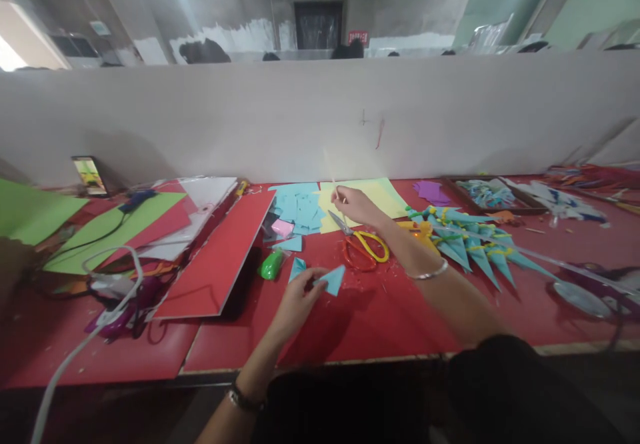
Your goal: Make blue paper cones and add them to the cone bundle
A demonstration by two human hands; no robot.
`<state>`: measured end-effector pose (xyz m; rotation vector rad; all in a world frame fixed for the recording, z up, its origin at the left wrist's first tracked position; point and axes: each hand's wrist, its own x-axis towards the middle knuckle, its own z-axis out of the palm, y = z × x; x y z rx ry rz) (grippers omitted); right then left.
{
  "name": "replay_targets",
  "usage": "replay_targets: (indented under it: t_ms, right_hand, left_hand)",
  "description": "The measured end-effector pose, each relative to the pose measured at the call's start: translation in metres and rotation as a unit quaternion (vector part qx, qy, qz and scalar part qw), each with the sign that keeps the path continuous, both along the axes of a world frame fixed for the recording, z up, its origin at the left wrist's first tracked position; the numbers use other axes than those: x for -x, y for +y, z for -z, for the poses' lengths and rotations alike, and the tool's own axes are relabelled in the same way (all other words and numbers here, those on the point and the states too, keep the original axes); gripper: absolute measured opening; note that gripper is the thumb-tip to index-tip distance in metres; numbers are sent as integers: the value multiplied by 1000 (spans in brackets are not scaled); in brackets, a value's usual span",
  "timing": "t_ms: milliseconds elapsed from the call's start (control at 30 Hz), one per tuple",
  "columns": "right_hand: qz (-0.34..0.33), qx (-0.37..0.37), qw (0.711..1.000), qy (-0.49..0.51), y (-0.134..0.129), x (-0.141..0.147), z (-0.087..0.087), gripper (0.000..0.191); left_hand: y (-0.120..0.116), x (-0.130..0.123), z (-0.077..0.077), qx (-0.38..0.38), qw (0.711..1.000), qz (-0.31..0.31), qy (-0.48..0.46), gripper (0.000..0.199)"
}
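My left hand (301,289) is closed on a folded piece of light blue paper (334,280), pinched above the red table. Another folded blue piece (297,269) shows just behind its fingers. My right hand (354,205), farther forward, grips a thin pale stick (333,172) that points up. Below that hand lies a pair of scissors (373,245) with one red and one yellow handle. Behind the hands are many blue paper pieces (297,207) and yellow paper sheets (385,199). A green lump-shaped object (271,265) sits left of my left hand.
A blue paper construction with yellow trim (467,244) lies at right, near a tray (530,209). A red board (220,264) leans at left beside a white cable (65,371). A phone (91,176) stands against the white partition (225,117).
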<state>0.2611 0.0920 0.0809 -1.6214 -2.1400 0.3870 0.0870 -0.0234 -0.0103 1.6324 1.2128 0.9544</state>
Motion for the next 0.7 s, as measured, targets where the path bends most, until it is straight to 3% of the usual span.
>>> replay_targets:
  t_ms: [100, 267, 467, 700]
  right_hand:
    - [-119, -43, 986, 104, -52, -5, -4, 24]
    - [-151, 3, 981, 118, -114, -20, 24, 24]
    - [-136, 24, 988, 70, -131, -35, 72, 25]
    - [-130, -5, 991, 24, -133, -40, 75, 32]
  left_hand:
    - [-4, -5, 2, 68, 996, 25, -58, 18]
    - [-10, -10, 13, 143, 978, -15, -149, 22]
    - [-5, -7, 19, 199, 959, -1, -203, 27]
    - [-4, -9, 14, 304, 891, -69, -329, 22]
